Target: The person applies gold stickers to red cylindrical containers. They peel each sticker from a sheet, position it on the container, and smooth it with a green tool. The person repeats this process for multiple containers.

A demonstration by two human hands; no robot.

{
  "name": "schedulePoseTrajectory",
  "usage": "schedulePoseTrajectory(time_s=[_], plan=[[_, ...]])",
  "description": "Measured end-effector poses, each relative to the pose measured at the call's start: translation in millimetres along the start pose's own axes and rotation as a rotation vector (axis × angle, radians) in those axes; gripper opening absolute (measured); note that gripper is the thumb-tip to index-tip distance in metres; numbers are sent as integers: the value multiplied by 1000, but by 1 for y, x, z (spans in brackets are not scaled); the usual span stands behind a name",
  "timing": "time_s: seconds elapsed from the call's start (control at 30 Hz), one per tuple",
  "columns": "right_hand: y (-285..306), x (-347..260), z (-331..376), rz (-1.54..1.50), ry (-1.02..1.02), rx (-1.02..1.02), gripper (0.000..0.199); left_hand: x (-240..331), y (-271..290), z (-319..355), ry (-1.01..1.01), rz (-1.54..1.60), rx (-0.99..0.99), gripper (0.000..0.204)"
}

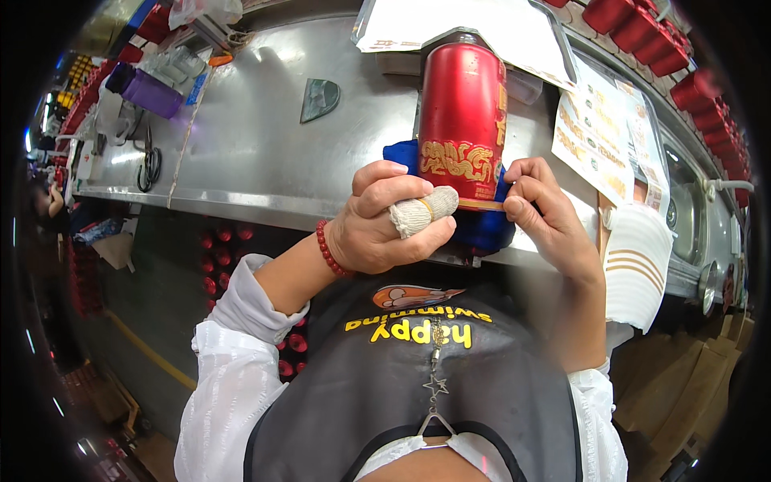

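Cylinder of glossy red metal with gold scrollwork (463, 104) lies near the front edge of the surface (249, 128), its dark capped end pointing away from the person and its gold-rimmed base toward the apron. Beneath it, a deep-blue soft cloth (483, 234) bunches out at the left side and reaches the front edge. Just beside the base, the left hand (369, 218) is closed around a cream knitted roll bound with a tan band (424, 214), its coarse ribbing plain against the smooth lacquered red. On the other side, the right hand (550, 217) has bent fingers, thumb and forefinger drawn together near the base; whether they pinch anything cannot be told. Leftward, satin-smooth steel opens broad, with a flat dark-green plate rounded at one end (320, 100) resting well apart from the cylinder. Farther left, near the steel's bowed edge, are black-handled scissors (149, 167) and a translucent purple bottle (151, 90). Room is tighter past the far end, where a white sheet in a shallow tray (450, 22) sits close, and on the right, where gold-printed paper sheets (598, 140) overlap. Nearer the person, a white cloth with brown stripes (637, 277) hangs over the front edge, between the right forearm and a steel sink (684, 181).
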State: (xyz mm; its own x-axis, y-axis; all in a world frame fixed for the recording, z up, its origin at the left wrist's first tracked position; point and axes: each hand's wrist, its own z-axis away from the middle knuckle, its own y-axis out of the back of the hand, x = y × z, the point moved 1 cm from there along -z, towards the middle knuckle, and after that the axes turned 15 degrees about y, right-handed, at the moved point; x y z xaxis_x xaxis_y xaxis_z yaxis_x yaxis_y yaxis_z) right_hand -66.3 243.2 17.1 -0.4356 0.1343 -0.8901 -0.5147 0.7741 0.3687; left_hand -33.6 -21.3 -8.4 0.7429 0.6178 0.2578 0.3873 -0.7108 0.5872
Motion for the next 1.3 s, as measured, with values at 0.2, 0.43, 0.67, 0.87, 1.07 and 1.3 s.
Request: schedulePoseTrajectory(time_s=[0.2,0.43,0.67,0.87,1.07,1.3], plan=[[10,-7,4,-42,-24,-42,30,-4,2,-15,-149,-2,-88,32],[23,1,18,-14,-15,-48,34,-10,-1,-21,-214,-17,-110,30],[29,4,24,1,-39,-27,34,-8,-5,-23,-229,-33,-131,24],[26,11,27,-12,-41,5,32,-8,-19,-21,-171,0,-173,23],[26,12,28,-2,-51,-13,31,-6,-13,-23,-223,-97,-150,25],[23,15,30,5,-36,1,31,-3,-20,-25,-238,-176,-99,26]])
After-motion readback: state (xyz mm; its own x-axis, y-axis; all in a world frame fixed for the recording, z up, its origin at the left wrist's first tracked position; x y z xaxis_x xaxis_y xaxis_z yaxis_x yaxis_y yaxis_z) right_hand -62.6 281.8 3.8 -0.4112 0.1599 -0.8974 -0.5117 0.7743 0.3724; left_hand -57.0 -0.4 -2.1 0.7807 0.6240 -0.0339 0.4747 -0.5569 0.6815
